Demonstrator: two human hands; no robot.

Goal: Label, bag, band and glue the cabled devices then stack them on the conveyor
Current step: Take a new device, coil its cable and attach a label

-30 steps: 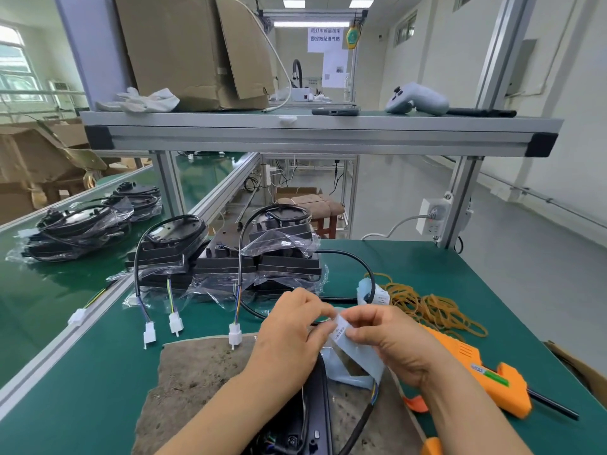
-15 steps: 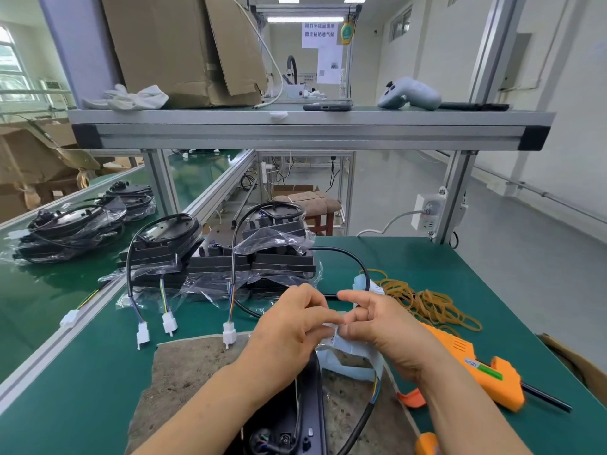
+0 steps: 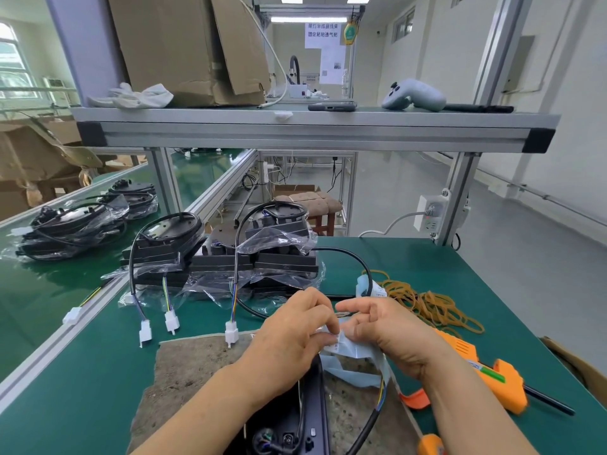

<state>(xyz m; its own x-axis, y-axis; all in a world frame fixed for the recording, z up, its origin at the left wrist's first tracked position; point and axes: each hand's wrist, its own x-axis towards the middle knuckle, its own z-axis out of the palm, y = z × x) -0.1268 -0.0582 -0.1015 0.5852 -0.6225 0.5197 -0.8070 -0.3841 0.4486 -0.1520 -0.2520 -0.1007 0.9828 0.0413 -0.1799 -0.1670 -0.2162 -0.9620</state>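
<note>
My left hand [image 3: 292, 336] and my right hand [image 3: 384, 330] meet over a brown work mat [image 3: 197, 366], both pinching a pale blue label strip [image 3: 351, 351] whose loose tail curls down below them. Under my left forearm lies a black cabled device [image 3: 312, 418], its cable [image 3: 368, 425] running past the strip. Behind my hands, several bagged black devices [image 3: 230, 257] stand in a stack with white connectors [image 3: 231, 331] hanging forward. More bagged devices [image 3: 75, 224] lie on the green conveyor [image 3: 39, 290] at left.
An orange glue gun [image 3: 486, 379] lies right of my hands, with a heap of rubber bands [image 3: 427, 303] beyond it and a label roll [image 3: 368, 285] beside those. Overhead runs an aluminium shelf [image 3: 312, 126] carrying a cardboard box [image 3: 193, 47]. A power strip [image 3: 430, 213] hangs on the right post.
My hands have drawn closer together on the label strip, fingertips now meeting over it; the strip is more folded and bunched between them. The view has shifted slightly.
</note>
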